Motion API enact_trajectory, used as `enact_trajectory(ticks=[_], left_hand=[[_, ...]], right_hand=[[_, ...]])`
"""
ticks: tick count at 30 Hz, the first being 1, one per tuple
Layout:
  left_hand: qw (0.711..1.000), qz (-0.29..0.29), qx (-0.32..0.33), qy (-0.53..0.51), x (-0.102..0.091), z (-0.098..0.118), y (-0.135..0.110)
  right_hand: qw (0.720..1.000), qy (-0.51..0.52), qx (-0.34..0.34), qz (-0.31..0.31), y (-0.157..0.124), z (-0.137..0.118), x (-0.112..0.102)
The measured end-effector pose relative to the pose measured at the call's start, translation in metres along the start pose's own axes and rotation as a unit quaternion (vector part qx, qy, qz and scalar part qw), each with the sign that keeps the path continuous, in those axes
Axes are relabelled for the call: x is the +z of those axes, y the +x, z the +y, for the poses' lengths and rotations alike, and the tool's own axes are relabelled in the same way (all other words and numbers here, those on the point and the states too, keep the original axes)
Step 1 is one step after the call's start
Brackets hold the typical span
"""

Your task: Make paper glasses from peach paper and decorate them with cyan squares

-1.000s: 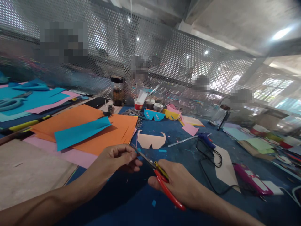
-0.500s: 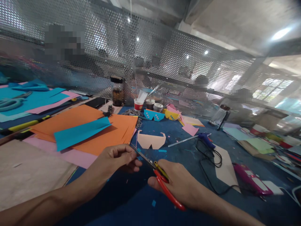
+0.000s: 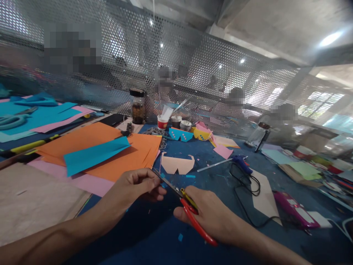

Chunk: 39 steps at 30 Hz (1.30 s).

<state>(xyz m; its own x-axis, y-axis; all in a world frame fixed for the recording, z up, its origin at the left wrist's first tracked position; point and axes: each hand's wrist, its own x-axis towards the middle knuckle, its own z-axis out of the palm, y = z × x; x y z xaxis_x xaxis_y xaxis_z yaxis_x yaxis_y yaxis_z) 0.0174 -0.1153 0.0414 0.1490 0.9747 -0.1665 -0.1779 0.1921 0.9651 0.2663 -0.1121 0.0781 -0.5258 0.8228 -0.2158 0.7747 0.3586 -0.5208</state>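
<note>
My right hand (image 3: 211, 211) is closed around scissors (image 3: 200, 228) with red and yellow handles. Their blades point up and left, the tips reaching the fingers of my left hand (image 3: 145, 187). That hand is pinched shut, and its fingers hide whatever they hold; specks of blue paper show beside them. Just beyond the blades lies a pale pink paper glasses shape (image 3: 176, 164) with a notch at its lower edge. A small blue paper strip (image 3: 190, 176) is on the blue table near it.
Orange sheets (image 3: 96, 136) with a folded blue paper (image 3: 95, 156) lie left. Behind stand a lidded jar (image 3: 137, 108), cups (image 3: 162, 122), blue paper glasses (image 3: 180, 135) and yellow ones (image 3: 200, 134). To the right are a corded glue gun (image 3: 242, 163) and a purple device (image 3: 295, 209).
</note>
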Motion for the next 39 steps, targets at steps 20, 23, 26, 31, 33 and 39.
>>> enact_trajectory(ticks=[20,23,26,31,33,39], left_hand=[[1.000,0.005,0.002,-0.018,0.0002,0.0004,0.0002],[1.000,0.010,-0.003,-0.023,-0.0015,-0.0008,0.0002],[1.000,0.016,-0.003,-0.020,-0.0031,-0.0029,0.0004],[1.000,0.014,0.008,-0.023,-0.0045,-0.0056,0.0024],[1.000,0.013,0.009,-0.019,-0.0041,-0.0053,0.0026],[1.000,0.015,0.004,-0.016,-0.0034,-0.0037,-0.0008]], right_hand=[[1.000,0.020,0.011,-0.007,0.0016,0.0006,-0.0004],[1.000,0.023,0.014,-0.004,0.0026,0.0025,-0.0007],[1.000,0.022,0.007,-0.001,0.0028,0.0039,-0.0002],[1.000,0.019,0.012,-0.005,0.0021,0.0025,0.0004],[1.000,0.018,0.014,-0.006,0.0019,0.0017,0.0003],[1.000,0.007,0.007,0.002,0.0014,0.0003,0.0006]])
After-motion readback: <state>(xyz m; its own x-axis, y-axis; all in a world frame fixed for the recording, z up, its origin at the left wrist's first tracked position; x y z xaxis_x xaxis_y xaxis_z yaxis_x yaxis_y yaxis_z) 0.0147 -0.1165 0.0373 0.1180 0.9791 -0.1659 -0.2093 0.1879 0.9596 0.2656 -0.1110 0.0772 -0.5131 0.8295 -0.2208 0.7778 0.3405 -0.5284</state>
